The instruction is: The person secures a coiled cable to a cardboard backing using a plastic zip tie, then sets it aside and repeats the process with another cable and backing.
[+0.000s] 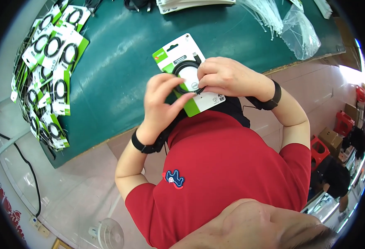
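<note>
A coiled black cable (pixel 175 70) lies on a white and green backing card (pixel 176 50) at the table's near edge, close to my body. My right hand (pixel 224 77) is closed, its fingers pinching the right side of the coil. On the other side, my left hand (pixel 162 99) has thumb and forefinger apart, their tips at the coil's lower left. A connector end (pixel 196 57) points up beside my right fingertips. Whatever sits between my right fingertips besides the cable is hidden.
The green table (pixel 112 70) carries a large heap of carded cables (pixel 60 89) at left. White cable ties (pixel 265 16) and a clear plastic bag (pixel 302 35) lie far right, and a stack of cards (pixel 191 4) at the back. Below stands a fan (pixel 110 233); red stools (pixel 318 151) are at right.
</note>
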Demonstrator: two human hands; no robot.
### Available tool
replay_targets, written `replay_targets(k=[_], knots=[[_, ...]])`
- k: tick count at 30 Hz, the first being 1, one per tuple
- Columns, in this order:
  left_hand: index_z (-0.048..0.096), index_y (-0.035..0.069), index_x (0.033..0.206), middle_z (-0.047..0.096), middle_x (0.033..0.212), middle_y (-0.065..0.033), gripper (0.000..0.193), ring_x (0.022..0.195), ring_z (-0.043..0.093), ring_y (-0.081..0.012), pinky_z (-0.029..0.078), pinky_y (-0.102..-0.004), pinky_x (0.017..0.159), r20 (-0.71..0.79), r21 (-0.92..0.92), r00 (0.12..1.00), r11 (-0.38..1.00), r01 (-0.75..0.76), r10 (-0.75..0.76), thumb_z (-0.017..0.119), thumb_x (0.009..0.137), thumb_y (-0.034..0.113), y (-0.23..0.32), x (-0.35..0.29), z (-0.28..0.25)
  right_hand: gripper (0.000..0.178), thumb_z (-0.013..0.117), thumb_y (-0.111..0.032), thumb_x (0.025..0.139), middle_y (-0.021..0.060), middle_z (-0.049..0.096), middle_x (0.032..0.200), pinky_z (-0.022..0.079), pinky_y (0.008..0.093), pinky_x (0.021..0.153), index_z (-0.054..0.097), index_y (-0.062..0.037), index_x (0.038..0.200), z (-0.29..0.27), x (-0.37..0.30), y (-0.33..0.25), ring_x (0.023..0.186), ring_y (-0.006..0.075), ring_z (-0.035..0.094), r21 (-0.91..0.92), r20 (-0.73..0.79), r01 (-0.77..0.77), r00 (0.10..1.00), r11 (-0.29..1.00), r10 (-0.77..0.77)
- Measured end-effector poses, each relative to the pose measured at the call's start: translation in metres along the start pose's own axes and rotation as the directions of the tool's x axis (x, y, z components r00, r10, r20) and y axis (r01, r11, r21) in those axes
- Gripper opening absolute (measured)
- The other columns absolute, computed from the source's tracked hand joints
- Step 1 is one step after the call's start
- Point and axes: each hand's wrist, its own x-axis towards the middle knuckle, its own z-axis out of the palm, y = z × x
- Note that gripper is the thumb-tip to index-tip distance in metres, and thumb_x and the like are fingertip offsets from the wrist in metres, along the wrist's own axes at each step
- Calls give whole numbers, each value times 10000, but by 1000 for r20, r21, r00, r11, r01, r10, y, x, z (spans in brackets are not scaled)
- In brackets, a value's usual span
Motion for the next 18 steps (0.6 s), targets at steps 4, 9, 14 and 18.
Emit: replay_targets(k=[4,9,14,18], knots=[[665,25,1089,636,1121,-90,356,1088,591,-209,506,-354,889,-367,-421,853,884,203,-371,830,791,128,10,1,-4,199,765,-88,757,73,608,964,504,381,758,648,-46,913,-12,7,-15,877,280,610,-77,-157,29,987,997,-40],[631,-22,1179,653,1171,-103,400,1121,611,-196,520,-360,938,217,-808,782,342,480,-585,791,820,51,21,8,-20,191,753,-83,766,69,607,972,502,380,752,649,-46,922,-14,13,-31,875,266,609,-151,-181,60,980,987,-87],[638,-29,1194,686,1148,-111,366,1051,667,-208,542,-349,929,575,-668,600,105,737,-557,742,843,-13,5,-2,-16,158,740,-111,810,78,620,946,510,378,731,659,-51,931,-19,3,-26,841,269,619,-137,-216,14,975,990,-44],[643,-29,1195,698,1121,-103,355,1006,680,-191,554,-341,905,485,-712,718,252,656,-499,729,851,-35,1,-15,-15,137,716,-157,863,104,639,886,518,363,702,667,-44,924,-66,-30,11,793,280,637,-304,-487,-384,849,872,204]])
